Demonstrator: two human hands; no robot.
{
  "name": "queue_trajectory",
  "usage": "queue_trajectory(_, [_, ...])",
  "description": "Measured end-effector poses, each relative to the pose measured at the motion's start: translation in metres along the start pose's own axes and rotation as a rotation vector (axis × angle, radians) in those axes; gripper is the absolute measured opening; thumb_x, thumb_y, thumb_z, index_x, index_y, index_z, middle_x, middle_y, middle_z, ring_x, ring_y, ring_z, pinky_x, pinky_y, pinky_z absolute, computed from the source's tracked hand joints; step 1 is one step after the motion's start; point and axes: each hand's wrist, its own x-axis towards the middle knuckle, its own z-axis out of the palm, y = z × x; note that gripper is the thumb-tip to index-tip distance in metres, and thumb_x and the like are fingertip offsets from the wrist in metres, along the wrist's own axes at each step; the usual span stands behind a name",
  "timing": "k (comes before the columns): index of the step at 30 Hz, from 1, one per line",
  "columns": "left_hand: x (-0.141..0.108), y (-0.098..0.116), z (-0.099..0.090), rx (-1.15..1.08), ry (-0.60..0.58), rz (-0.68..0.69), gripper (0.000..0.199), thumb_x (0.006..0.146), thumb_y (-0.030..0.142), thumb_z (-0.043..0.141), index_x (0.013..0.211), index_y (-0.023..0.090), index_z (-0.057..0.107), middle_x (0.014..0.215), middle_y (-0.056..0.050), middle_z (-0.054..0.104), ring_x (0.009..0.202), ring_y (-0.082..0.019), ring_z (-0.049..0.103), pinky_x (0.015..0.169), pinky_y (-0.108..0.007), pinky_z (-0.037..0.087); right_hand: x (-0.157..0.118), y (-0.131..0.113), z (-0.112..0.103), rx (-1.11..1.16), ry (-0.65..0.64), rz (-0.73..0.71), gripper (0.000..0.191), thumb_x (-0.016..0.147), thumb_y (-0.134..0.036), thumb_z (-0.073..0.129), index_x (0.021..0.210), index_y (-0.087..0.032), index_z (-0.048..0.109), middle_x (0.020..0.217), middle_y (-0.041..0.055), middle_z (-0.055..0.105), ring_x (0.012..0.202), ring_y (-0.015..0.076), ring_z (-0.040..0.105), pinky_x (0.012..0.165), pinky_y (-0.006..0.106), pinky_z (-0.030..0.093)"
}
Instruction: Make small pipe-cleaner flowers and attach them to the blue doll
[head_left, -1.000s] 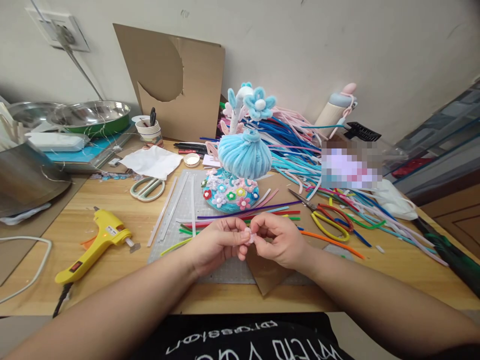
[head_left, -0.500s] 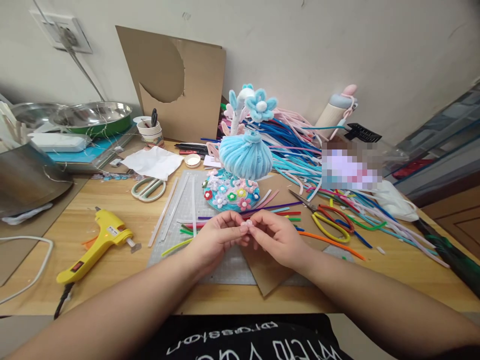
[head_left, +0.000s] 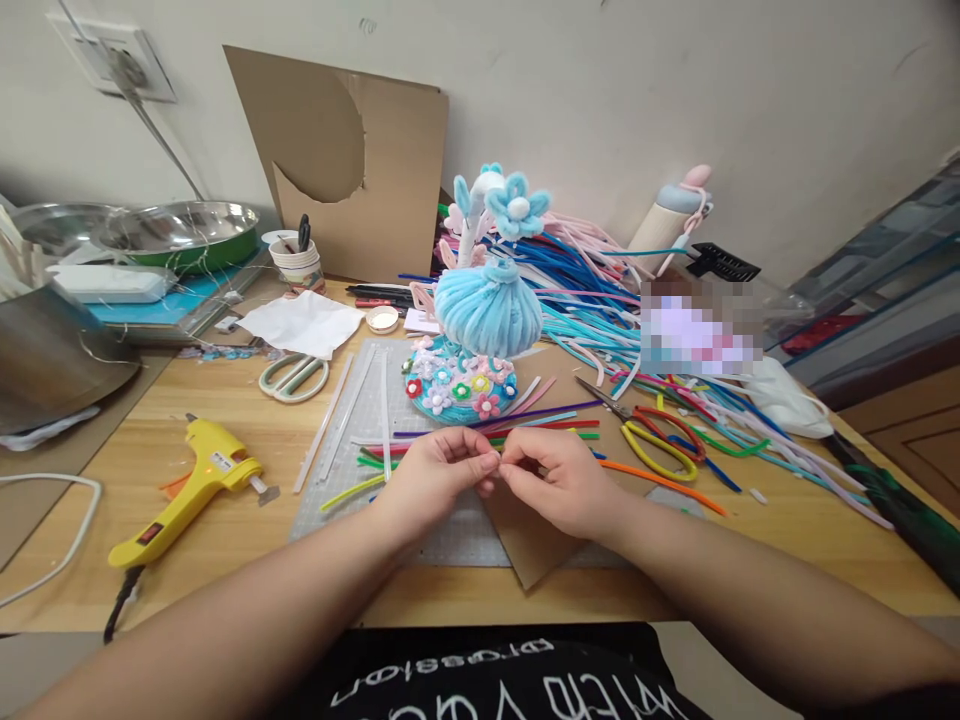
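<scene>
Pink piece now hidden between left hand point(head_left: 436, 478) and right hand point(head_left: 562, 482).

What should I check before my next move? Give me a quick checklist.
1. Fingertips of left hand and right hand together: ok.
2. Grip on a small part: cannot tell, the fingers hide whatever they pinch.
3. Mat clear: not ok, coloured stems and cardboard lie on it.
4. Blue model upright: ok, standing beyond the hands.
5. Glue gun hot: cannot tell, it lies on its side at the left.
6. Scissors free of stems: not ok, stems lie around the handles.
</scene>
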Motion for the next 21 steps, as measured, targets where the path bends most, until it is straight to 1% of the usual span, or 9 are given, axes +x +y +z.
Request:
queue_trajectory(3, [-0.002, 0.0023, 0.0028, 0.014, -0.011, 0.033, 0.022, 0.065, 0.027, 0.076, 0.068, 0.012, 0.062, 0.059, 0.001, 0.062, 0.053, -0.009, 0.056, 0.057, -0.021, 0.044, 0.0024, -0.0005, 0.0027, 0.378, -0.015, 0.281, 0.013, 0.072, -0.02, 0.054, 0.061, -0.018, 0.049, 0.05, -0.0045, 0.051, 0.038, 0.0065, 0.04, 0.037, 0.018, 0.028])
queue_trajectory(5, [-0.0033, 0.0033, 0.0032, 0.039, -0.015, 0.075, 0.02, 0.065, 0.027, 0.076, 0.068, 0.012, 0.062, 0.06, 0.0, 0.063, 0.055, -0.01, 0.057, 0.058, -0.022, 0.045, 0.005, 0.0006, 0.0041, 0.681, -0.077, 0.462, 0.011, 0.069, -0.02, 0.054, 0.061, -0.018, 0.047, 0.046, -0.0057, 0.051, 0.031, 0.0037, 0.032, 0.032, 0.016, 0.019])
queue_trajectory(7, [-0.0041, 0.0039, 0.0023, 0.047, -0.025, 0.088, 0.02, 0.065, 0.026, 0.077, 0.068, 0.012, 0.063, 0.061, -0.001, 0.064, 0.055, -0.01, 0.057, 0.058, -0.023, 0.045, 0.0071, 0.002, 0.0044, 0.885, -0.15, 0.559, 0.011, 0.067, -0.018, 0.054, 0.06, -0.017, 0.046, 0.044, -0.006, 0.05, 0.029, 0.0014, 0.026, 0.031, 0.014, 0.015])
queue_trajectory(8, [-0.0041, 0.0041, 0.0014, 0.039, -0.03, 0.081, 0.02, 0.065, 0.026, 0.077, 0.068, 0.012, 0.063, 0.061, -0.001, 0.065, 0.055, -0.01, 0.058, 0.059, -0.023, 0.045, 0.0076, 0.0027, 0.0043, 0.931, -0.174, 0.573, 0.012, 0.067, -0.018, 0.055, 0.06, -0.016, 0.046, 0.044, -0.0062, 0.05, 0.029, 0.0008, 0.026, 0.031, 0.014, 0.015])
queue_trajectory(10, [-0.0036, 0.0043, -0.0008, -0.007, -0.039, 0.051, 0.02, 0.066, 0.025, 0.077, 0.07, 0.012, 0.063, 0.062, -0.001, 0.065, 0.055, -0.01, 0.058, 0.059, -0.023, 0.046, 0.0077, 0.0036, 0.0037, 0.912, -0.176, 0.52, 0.014, 0.072, -0.021, 0.058, 0.065, -0.016, 0.048, 0.047, -0.0058, 0.053, 0.029, 0.0015, 0.032, 0.032, 0.013, 0.02])
queue_trajectory(13, [-0.0023, 0.0044, -0.0036, -0.139, -0.072, -0.01, 0.021, 0.068, 0.026, 0.076, 0.074, 0.012, 0.062, 0.062, 0.0, 0.065, 0.055, -0.009, 0.059, 0.06, -0.022, 0.046, 0.0058, 0.0041, 0.003, 0.711, -0.09, 0.305, 0.016, 0.078, -0.028, 0.062, 0.075, -0.017, 0.051, 0.058, -0.003, 0.06, 0.038, 0.0048, 0.047, 0.037, 0.015, 0.034])
queue_trajectory(15, [-0.002, 0.0048, -0.0043, -0.227, -0.106, -0.063, 0.021, 0.068, 0.024, 0.076, 0.075, 0.012, 0.06, 0.062, 0.0, 0.065, 0.054, -0.009, 0.059, 0.059, -0.021, 0.047, 0.0042, 0.0039, 0.0031, 0.602, -0.05, 0.188, 0.015, 0.081, -0.029, 0.062, 0.08, -0.017, 0.053, 0.064, -0.0019, 0.063, 0.044, 0.0059, 0.052, 0.042, 0.017, 0.04])
queue_trajectory(18, [-0.0023, 0.0061, -0.0037, -0.307, -0.128, -0.137, 0.021, 0.067, 0.021, 0.077, 0.075, 0.011, 0.059, 0.064, -0.001, 0.065, 0.053, -0.008, 0.06, 0.056, -0.019, 0.047, 0.002, 0.0032, 0.0036, 0.543, -0.026, 0.113, 0.014, 0.082, -0.03, 0.062, 0.083, -0.018, 0.056, 0.068, -0.0013, 0.063, 0.048, 0.0073, 0.056, 0.045, 0.019, 0.045])
queue_trajectory(21, [-0.0028, 0.0074, -0.0033, -0.338, -0.134, -0.163, 0.022, 0.066, 0.019, 0.077, 0.075, 0.011, 0.059, 0.065, -0.001, 0.066, 0.054, -0.007, 0.06, 0.055, -0.018, 0.047, 0.0005, 0.002, 0.0039, 0.5, -0.012, 0.101, 0.012, 0.083, -0.029, 0.061, 0.084, -0.018, 0.056, 0.07, -0.0005, 0.063, 0.051, 0.008, 0.058, 0.048, 0.02, 0.049])
